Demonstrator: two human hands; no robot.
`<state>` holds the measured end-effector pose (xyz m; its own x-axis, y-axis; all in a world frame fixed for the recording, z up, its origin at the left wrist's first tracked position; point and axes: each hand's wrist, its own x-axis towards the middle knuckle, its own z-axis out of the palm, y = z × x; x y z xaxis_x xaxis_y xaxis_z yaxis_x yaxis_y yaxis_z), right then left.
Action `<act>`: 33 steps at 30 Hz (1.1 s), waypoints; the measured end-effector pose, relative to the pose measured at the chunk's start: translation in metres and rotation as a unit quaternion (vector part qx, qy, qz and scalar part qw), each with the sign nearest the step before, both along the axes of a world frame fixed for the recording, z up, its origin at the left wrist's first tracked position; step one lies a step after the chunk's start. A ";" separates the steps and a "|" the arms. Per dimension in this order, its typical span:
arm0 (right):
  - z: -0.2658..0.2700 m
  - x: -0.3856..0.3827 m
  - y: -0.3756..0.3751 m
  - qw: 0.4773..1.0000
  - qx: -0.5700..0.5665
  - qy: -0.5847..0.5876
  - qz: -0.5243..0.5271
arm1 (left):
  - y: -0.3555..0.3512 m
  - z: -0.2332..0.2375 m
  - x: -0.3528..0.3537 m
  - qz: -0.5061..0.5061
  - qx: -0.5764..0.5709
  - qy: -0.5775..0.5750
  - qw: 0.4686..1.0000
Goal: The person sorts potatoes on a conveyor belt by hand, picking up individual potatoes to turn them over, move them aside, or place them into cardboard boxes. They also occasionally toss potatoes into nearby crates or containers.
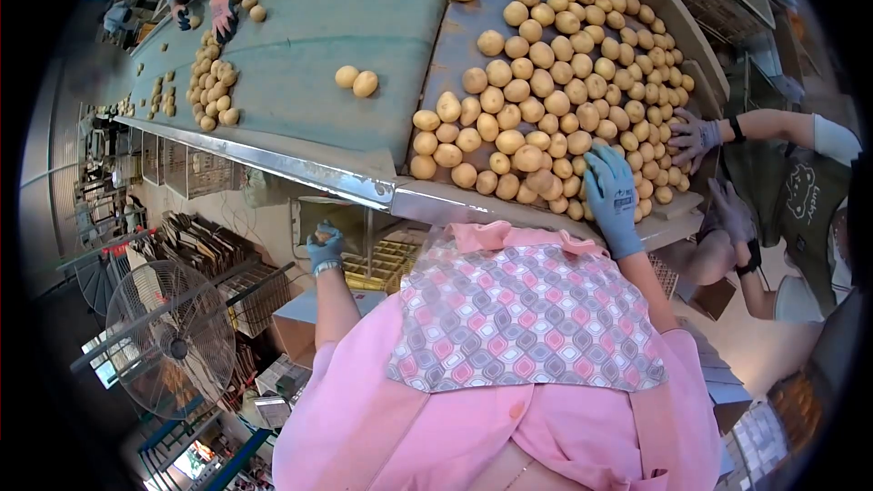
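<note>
My right hand (611, 198), in a blue glove, lies palm down at the near edge of a crowd of round, tan-yellow, potato-like produce (542, 84). Its fingers are stretched over several pieces and close round none. Away from the belt, low on the left, my left hand (326, 251) hangs in a blue glove with curled fingers. A small brownish patch shows between them, too little to name. The produce lies in one layer on a dark sorting surface (455, 45). Two pieces (356, 80) sit apart on the green belt (309, 64).
A co-worker's gloved hands (696, 138) are at the pile's right end. Another person's gloved hand (222, 11) touches produce at far left. A metal rail (309, 175) edges the belt. Below stand a yellow crate (386, 264), a cardboard box (293, 327) and a large fan (173, 345).
</note>
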<state>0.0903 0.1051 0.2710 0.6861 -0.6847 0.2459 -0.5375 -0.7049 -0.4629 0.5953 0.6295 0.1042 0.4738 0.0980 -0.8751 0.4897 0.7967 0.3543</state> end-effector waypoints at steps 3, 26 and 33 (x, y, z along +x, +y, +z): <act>0.001 -0.002 -0.002 0.998 0.055 -0.043 -0.002 | 0.021 -0.017 0.025 -0.217 0.042 -0.057 0.973; 0.031 0.071 0.028 0.963 -0.127 0.076 0.226 | -0.379 0.288 -0.136 -0.596 0.388 -0.669 0.218; 0.026 0.078 0.025 0.955 -0.080 0.116 0.262 | -0.392 0.271 -0.149 -0.643 0.414 -0.645 0.012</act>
<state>0.1687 0.1298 0.2973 0.9726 -0.1997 0.1192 -0.1672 -0.9567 -0.2384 0.4462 0.2373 0.3748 0.1171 -0.9931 -0.0104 -0.9281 -0.1132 0.3546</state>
